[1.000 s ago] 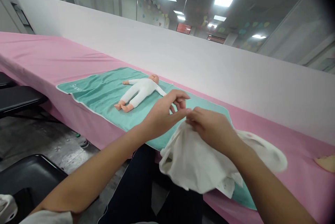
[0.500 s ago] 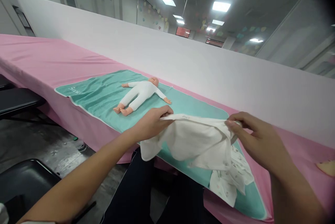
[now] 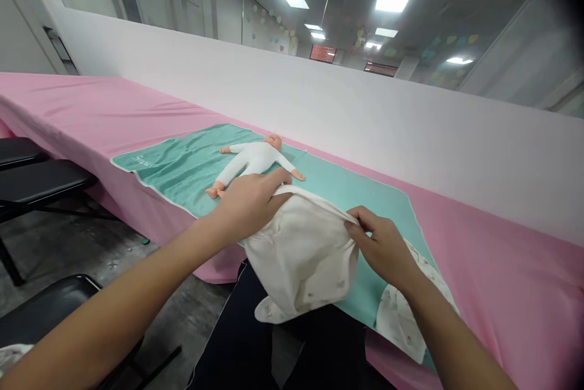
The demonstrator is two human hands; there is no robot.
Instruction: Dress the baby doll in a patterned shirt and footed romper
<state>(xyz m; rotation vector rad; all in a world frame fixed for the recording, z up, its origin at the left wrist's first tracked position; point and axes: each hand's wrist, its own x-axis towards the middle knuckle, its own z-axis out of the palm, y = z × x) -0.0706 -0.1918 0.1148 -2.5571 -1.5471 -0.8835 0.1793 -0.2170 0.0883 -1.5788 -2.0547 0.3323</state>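
Pink cloth [image 3: 493, 244] covers a long table that runs alongside a white wall [image 3: 182, 67], and above that wall a glass panel [image 3: 337, 25] shows bright ceiling lights. Spread on the pink is a green towel [image 3: 360, 183] with a pale edging, lettered at its far left corner. On it lies a doll [image 3: 258, 156] in white, on its back, arms out and head toward the wall, one foot partly hidden by your wrist. Your left hand [image 3: 253, 201] is closed on one end of a white garment's [image 3: 305, 250] upper edge, fingers curled over the fabric; your right hand [image 3: 381, 247] pinches the other end between thumb and fingers. Between them the garment hangs in folds at the table's near edge, its lowest corner over your dark trousers [image 3: 232, 329]. Beside your right forearm, a printed white cloth [image 3: 401, 320] lies on the towel, and black chairs [image 3: 50, 182] stand at your left
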